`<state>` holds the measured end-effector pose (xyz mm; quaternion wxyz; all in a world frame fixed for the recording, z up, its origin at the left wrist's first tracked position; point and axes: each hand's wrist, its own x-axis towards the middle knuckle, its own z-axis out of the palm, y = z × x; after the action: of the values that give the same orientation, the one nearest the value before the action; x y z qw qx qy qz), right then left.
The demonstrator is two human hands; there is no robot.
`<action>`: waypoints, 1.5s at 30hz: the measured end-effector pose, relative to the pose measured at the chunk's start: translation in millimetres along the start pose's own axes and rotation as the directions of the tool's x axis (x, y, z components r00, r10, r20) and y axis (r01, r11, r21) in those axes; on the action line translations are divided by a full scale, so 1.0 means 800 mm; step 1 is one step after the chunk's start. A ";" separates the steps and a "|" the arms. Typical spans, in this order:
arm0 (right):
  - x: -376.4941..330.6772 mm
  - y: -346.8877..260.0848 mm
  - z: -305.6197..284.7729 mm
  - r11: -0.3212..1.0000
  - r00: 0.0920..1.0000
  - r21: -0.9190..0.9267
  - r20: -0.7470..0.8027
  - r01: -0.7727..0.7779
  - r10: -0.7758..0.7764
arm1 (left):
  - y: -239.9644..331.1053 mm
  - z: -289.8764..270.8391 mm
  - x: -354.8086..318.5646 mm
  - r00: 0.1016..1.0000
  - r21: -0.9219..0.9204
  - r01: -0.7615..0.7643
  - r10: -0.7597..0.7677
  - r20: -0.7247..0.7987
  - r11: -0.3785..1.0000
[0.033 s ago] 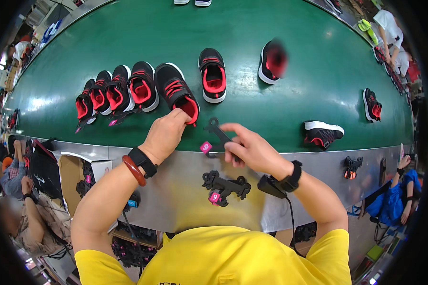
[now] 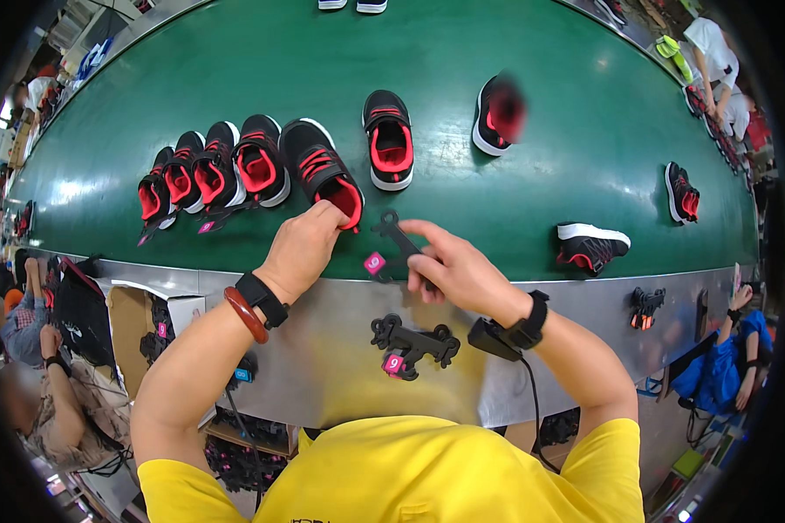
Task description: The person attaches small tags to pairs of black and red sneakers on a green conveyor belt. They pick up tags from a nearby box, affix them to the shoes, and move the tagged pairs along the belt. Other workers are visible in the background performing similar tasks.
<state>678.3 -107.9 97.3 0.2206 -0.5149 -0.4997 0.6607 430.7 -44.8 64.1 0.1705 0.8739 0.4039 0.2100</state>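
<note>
My left hand [image 2: 302, 246] grips the heel collar of a black sneaker [image 2: 312, 157] with red lining and white sole, which lies toe away on the green surface. In my right hand [image 2: 464, 272], a black plastic shoe hanger [image 2: 396, 234] with a pink tag is pinched between thumb and fingers. It points toward the held sneaker but is apart from it. Just right of that sneaker stands a matching one [image 2: 390, 144]. To the left, several more sneakers [image 2: 260, 157] stand in a row, hangers at some heels. A stack of black hangers [image 2: 412, 345] lies on the metal ledge before me.
Farther right are a partly blurred sneaker [image 2: 490, 122], one on its side [image 2: 593, 246] and another [image 2: 682, 193]. A black corded device [image 2: 495, 338] sits by my right wrist. A cardboard box [image 2: 135, 327] stands left of the ledge. Other people work at both sides.
My right hand has shifted slightly left with the hanger, nearer the held sneaker. My left hand keeps its grip.
</note>
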 end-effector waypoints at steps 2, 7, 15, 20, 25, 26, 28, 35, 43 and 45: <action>0.012 -0.004 0.002 1.000 1.000 -0.009 -0.011 0.028 -0.028 | 0.003 0.002 0.000 0.999 0.000 0.026 -0.026 -0.017 1.000; 0.026 -0.001 0.009 0.999 0.998 0.019 0.046 -0.033 0.032 | 0.005 0.004 0.000 0.998 0.001 0.052 -0.052 -0.034 0.999; 0.045 -0.010 0.007 0.977 0.951 -0.203 0.309 0.068 -0.002 | -0.007 0.000 0.007 0.997 0.040 0.072 -0.072 0.010 0.997; 0.067 -0.007 -0.021 0.999 0.946 0.023 0.321 -0.045 0.035 | 0.010 -0.011 0.014 0.997 0.109 0.015 -0.022 0.069 0.994; 0.074 -0.020 -0.024 0.851 0.940 -0.412 0.041 0.326 -0.340 | 0.023 -0.006 0.013 0.971 0.255 -0.010 -0.051 0.232 0.967; 0.086 -0.009 -0.033 0.588 0.745 -0.638 -0.033 0.497 -0.666 | 0.023 -0.006 0.014 0.966 0.258 0.023 -0.088 0.243 0.966; 0.100 -0.021 -0.053 0.487 0.726 -0.751 -0.015 0.445 -0.687 | 0.022 -0.007 0.012 0.968 0.243 0.083 -0.136 0.211 0.967; 0.135 -0.013 -0.088 0.066 0.723 -0.901 0.298 0.428 -0.623 | 0.031 -0.009 0.015 0.942 0.191 0.234 -0.271 0.198 0.953; 0.110 -0.037 -0.078 -0.215 0.657 -0.885 0.453 0.414 -0.603 | 0.034 -0.009 0.016 0.930 0.202 0.256 -0.298 0.215 0.945; 0.109 -0.040 -0.073 -0.223 0.665 -0.888 0.450 0.402 -0.596 | 0.038 -0.010 0.021 0.921 0.226 0.262 -0.313 0.232 0.938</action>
<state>691.1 0.2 87.3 0.0942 -0.3132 -0.9436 -0.0520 455.7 -49.6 89.3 0.1677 0.8371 0.5202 0.0242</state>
